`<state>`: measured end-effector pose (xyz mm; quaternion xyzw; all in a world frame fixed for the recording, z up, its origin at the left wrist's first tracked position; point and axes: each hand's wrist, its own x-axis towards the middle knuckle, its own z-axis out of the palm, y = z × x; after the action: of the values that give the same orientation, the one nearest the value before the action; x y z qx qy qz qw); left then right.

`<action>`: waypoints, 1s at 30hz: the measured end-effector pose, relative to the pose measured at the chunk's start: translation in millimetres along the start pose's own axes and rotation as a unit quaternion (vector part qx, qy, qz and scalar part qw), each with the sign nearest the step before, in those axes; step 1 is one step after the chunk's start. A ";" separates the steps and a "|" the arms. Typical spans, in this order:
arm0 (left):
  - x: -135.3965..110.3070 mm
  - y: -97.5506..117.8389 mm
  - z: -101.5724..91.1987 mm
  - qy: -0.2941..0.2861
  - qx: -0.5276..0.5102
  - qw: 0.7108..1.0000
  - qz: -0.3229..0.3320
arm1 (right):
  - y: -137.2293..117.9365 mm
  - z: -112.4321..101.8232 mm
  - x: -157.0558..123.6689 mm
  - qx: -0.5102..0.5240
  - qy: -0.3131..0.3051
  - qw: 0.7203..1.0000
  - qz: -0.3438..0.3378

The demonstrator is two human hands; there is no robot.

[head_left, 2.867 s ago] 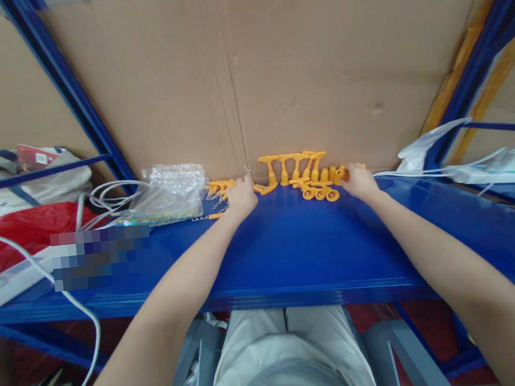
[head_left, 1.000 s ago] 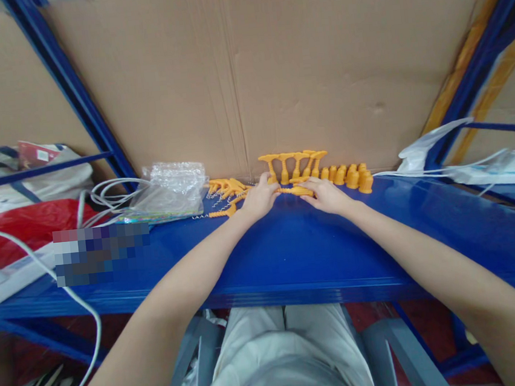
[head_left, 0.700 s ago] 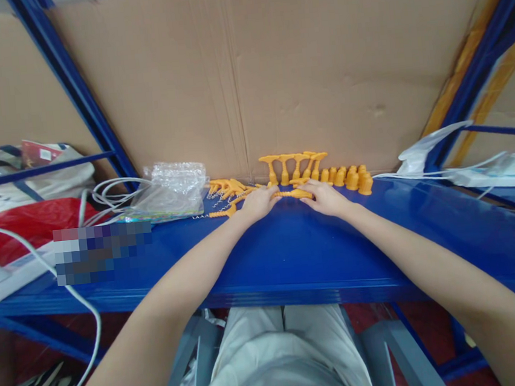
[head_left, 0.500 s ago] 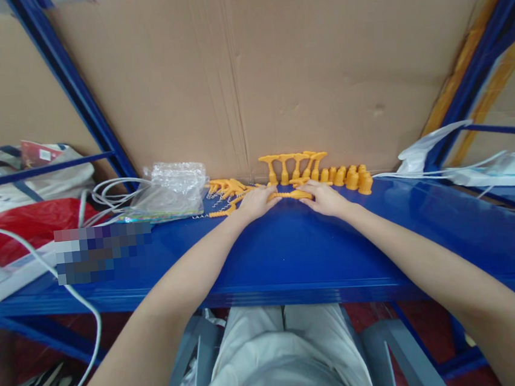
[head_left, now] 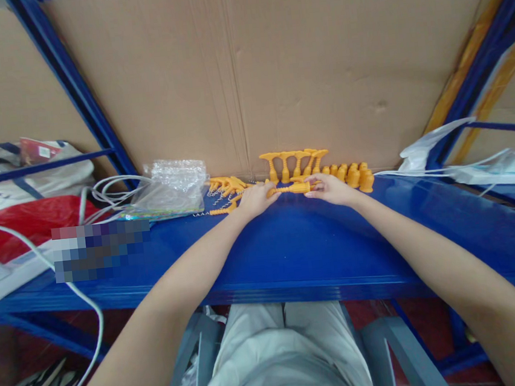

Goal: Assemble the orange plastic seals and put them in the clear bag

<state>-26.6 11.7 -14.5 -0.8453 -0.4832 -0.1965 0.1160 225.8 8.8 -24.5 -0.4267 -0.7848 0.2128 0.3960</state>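
Note:
A yellow plastic corkscrew (head_left: 300, 187) lies level between my two hands above the blue tabletop. Its ridged shaft runs left into the fingers of my left hand (head_left: 256, 200), which are closed around that end. At the opposite, thicker end, the fingers of my right hand (head_left: 330, 189) pinch it. Left of my left hand is a loose pile of yellow corkscrew handles (head_left: 227, 185) with bare metal spirals. Just behind my hands, several T-shaped yellow corkscrews (head_left: 284, 165) stand upright. A row of short yellow sleeves (head_left: 353, 176) stands beyond my right hand.
Cardboard (head_left: 308, 60) walls the back of the blue table (head_left: 286, 257). On the left are clear plastic bags (head_left: 172, 186), white cables (head_left: 102, 186) and a red bag (head_left: 37, 223). White cables and a power strip (head_left: 506, 174) lie on the right.
My right hand has shifted slightly right and turned, with its fingers now at the corkscrew's right end. More of the thick part shows. My left hand has barely moved.

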 end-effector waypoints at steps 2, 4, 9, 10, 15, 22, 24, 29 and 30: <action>0.3 -0.7 2.2 0.009 0.000 1.000 0.000 | -6.8 -2.3 -1.3 0.047 -0.008 0.998 0.045; 0.8 -1.9 5.4 0.018 -0.003 1.000 0.007 | -13.4 -3.2 -3.2 0.081 -0.023 0.992 0.094; 2.3 -4.7 12.7 0.048 -0.023 0.998 0.018 | -19.2 3.3 -5.1 0.135 -0.044 0.970 0.196; 2.5 -4.8 13.4 0.051 -0.027 0.998 0.017 | -18.7 5.3 -4.6 0.135 -0.044 0.967 0.209; 2.4 -3.1 14.3 0.044 -0.038 0.998 0.008 | -16.4 7.7 -2.2 0.106 -0.048 0.961 0.250; 2.9 -1.2 15.7 0.048 -0.047 0.998 0.018 | -25.4 -6.4 -9.9 0.155 -0.123 0.951 0.239; 2.3 0.2 14.9 0.041 -0.048 0.998 0.013 | -28.7 -7.4 -12.2 0.162 -0.100 0.955 0.227; 0.2 2.6 12.3 0.034 -0.043 0.998 0.006 | -33.4 0.6 -11.4 0.150 -0.046 0.961 0.229; -0.1 2.6 12.1 0.036 -0.042 0.998 0.005 | -33.7 3.1 -10.4 0.146 -0.044 0.960 0.237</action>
<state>-21.8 15.0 -25.4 -0.8442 -0.4657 -0.2463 0.0986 209.7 -18.3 -8.3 -0.5281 -0.6386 0.4312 0.3569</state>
